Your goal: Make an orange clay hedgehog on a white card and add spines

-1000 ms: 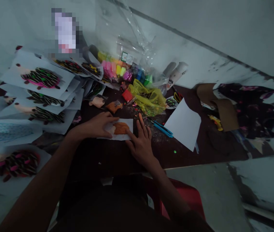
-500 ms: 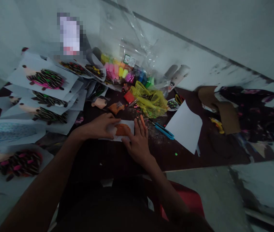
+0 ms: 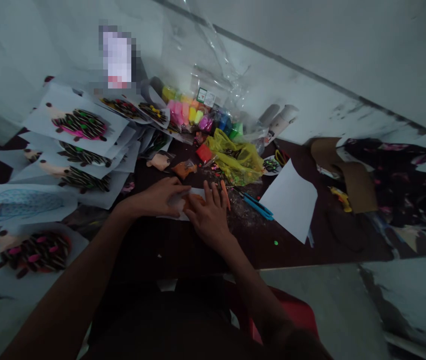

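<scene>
A small sheet of white paper (image 3: 198,191) lies on the dark table in front of me. An orange-brown patch of modelling clay (image 3: 189,204) is stuck on it, with a pale patch at its left end. My left hand (image 3: 160,197) rests along the paper's left side, thumb and fingers apart around the pale end. Over the clay lies my right hand (image 3: 213,217), fingers spread and pressing on it, so most of the clay is covered. Just above the hands sit a bagged lump of orange-brown clay (image 3: 184,169) and a lump of beige clay (image 3: 158,161).
Paper sheets with hedgehog pictures (image 3: 79,125) are piled at left. Behind are a yellow plastic bag (image 3: 239,162) and packs of coloured clay (image 3: 182,111). Blue scissors (image 3: 258,206) and a white sheet (image 3: 291,200) lie at right, near brown cardboard (image 3: 359,185). A red stool (image 3: 295,310) stands below.
My right hand has slid slightly left and up over the orange-brown clay, hiding more of it. The left hand stays beside the paper. The view has shifted slightly.
</scene>
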Demonstrator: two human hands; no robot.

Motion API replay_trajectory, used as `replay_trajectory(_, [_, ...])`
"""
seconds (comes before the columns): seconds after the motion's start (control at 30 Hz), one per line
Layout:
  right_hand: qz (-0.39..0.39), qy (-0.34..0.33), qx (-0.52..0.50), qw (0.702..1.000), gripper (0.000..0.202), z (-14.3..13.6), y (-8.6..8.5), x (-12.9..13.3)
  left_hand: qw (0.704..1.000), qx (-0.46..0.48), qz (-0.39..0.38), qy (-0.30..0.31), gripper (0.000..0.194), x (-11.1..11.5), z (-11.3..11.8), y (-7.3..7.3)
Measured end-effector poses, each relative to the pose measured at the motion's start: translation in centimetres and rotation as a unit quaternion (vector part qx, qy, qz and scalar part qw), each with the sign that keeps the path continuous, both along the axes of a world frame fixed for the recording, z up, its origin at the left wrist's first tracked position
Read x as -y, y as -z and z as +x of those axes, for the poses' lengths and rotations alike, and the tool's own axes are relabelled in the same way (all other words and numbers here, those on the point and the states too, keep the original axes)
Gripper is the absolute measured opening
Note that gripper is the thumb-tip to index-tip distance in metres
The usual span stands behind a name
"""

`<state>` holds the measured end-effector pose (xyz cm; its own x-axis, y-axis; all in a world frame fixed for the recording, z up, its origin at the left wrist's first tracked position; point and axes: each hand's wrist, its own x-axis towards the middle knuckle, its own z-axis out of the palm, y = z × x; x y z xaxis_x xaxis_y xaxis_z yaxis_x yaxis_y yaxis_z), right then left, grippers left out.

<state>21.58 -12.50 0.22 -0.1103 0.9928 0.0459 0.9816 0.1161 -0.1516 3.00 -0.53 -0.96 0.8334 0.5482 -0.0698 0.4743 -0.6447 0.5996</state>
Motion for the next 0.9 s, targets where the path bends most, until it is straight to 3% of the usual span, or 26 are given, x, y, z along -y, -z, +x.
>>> replay_trajectory(0.2, [-0.003, -0.007, 0.005, 1.000, 0.042, 0.0, -0.4, -0.3, 1.000, -0.002, -0.026, -0.017, 0.077, 0.1, 0.0, -0.1])
replay_trajectory(0.37, [-0.002, -0.013, 0.005, 1.000, 0.042, 0.2, 0.0, -0.4, 0.999, 0.025, -0.040, -0.017, 0.071, 0.3, -0.4, -0.4])
replay_trajectory(0.57, [0.019, 0.004, -0.004, 1.000, 0.046, 1.4, 0.2, 1.3, 0.996, 0.052, -0.073, -0.024, 0.070, 0.1, -1.3, 0.1])
replay_trajectory(0.7, [0.018, -0.009, -0.013, 1.000, 0.045, 1.8, 0.7, 2.1, 0.993, 0.060, -0.090, -0.053, 0.070, -0.2, -1.4, 0.4])
replay_trajectory(0.9, [0.024, -0.013, -0.016, 0.999, 0.044, 1.7, 0.8, 2.1, 0.981, 0.103, -0.103, -0.129, 0.052, -0.2, -0.7, 0.6])
